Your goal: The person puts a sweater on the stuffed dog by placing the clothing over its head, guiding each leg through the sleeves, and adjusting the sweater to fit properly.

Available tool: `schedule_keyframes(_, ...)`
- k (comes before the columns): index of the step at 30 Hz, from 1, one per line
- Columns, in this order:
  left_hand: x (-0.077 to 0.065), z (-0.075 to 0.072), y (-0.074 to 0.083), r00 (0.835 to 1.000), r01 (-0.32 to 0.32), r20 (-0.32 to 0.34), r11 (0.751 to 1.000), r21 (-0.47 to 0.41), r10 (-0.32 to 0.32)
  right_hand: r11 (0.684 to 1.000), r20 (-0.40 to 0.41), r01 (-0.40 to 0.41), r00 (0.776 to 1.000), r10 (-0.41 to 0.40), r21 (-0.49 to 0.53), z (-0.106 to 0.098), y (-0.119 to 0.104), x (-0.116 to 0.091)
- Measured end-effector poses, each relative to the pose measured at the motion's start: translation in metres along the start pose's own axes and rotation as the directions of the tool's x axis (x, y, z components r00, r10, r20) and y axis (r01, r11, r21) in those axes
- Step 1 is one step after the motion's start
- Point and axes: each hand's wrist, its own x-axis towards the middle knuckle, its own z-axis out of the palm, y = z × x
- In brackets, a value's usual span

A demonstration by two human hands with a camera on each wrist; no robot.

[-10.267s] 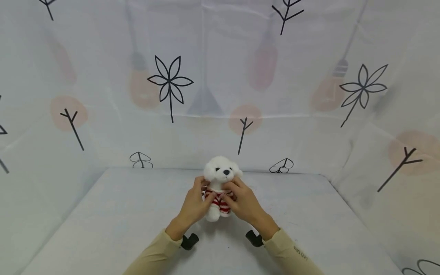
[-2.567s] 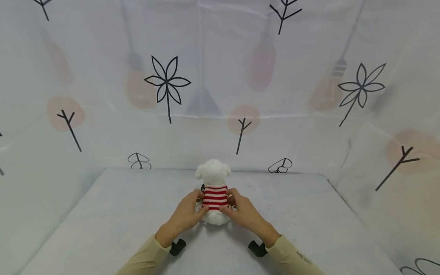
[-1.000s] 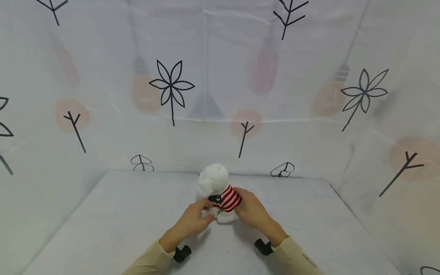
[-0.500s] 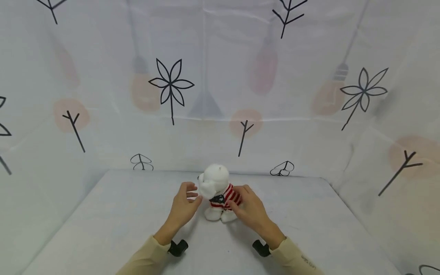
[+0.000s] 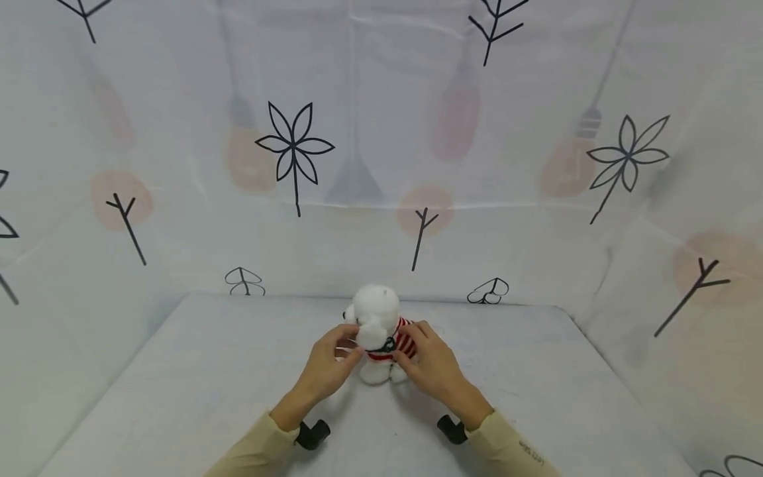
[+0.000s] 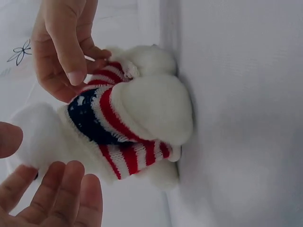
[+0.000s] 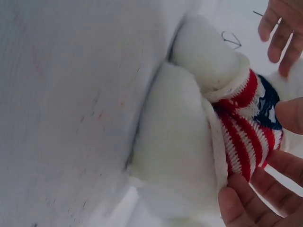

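Note:
A white plush dog (image 5: pixel 375 306) in a red-and-white striped knit sweater (image 7: pixel 241 137) sits upright on the table, its snout pointing left in the head view. A dark blue patch with white marks (image 6: pixel 87 118) crosses the sweater. My right hand (image 5: pixel 436 366) holds the dog's body, thumb on the near side and fingers round the back. At the face and ear is my left hand (image 5: pixel 326 366), its fingers (image 6: pixel 66 189) loosely bent and spread beside the head. Part of the snout is hidden behind those fingers in the head view.
The dog sits on a table covered in white cloth (image 5: pixel 197 391). Behind it hangs a white curtain (image 5: pixel 357 245) printed with plants and lamps, which also closes in both sides. Dark wrist cameras (image 5: pixel 312 435) stick out under the beige sleeves (image 5: pixel 259 447).
The dog faced me first, then away, and is now turned to the left. My left hand came off it half a second ago and has moved back to its head.

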Motion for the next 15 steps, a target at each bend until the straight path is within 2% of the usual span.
schedule_keyframes(2,-0.002,0.002,0.003,0.997,-0.062,0.049,0.998,0.013,0.061,1.0,0.012,-0.011,1.0,0.011,-0.004,-0.001,0.006,0.001)
schedule_keyframes(5,-0.005,0.005,0.01,0.982,-0.14,0.136,0.99,0.032,0.134,1.0,0.039,-0.015,0.999,0.014,0.006,-0.003,0.015,0.003)
schedule_keyframes(7,-0.006,0.006,0.014,0.976,-0.174,0.14,0.984,0.049,0.166,1.0,0.069,-0.021,0.997,0.02,0.009,-0.005,0.019,0.003)
schedule_keyframes(8,-0.005,0.007,0.015,0.978,-0.18,0.114,0.982,0.06,0.172,1.0,0.08,-0.02,0.997,0.019,0.011,-0.006,0.021,0.003)
schedule_keyframes(10,-0.003,0.006,0.017,0.985,-0.173,0.016,0.981,0.087,0.173,1.0,0.084,-0.015,0.996,0.013,0.027,-0.007,0.022,0.004)
schedule_keyframes(13,0.001,0.002,0.015,0.979,-0.128,-0.144,0.983,0.133,0.147,0.995,0.034,0.012,0.999,-0.015,0.097,-0.009,0.018,0.005)
schedule_keyframes(15,0.003,-0.001,0.013,0.982,-0.069,-0.165,0.991,0.117,0.088,0.983,-0.021,0.044,0.999,-0.041,0.176,-0.01,0.01,0.005)
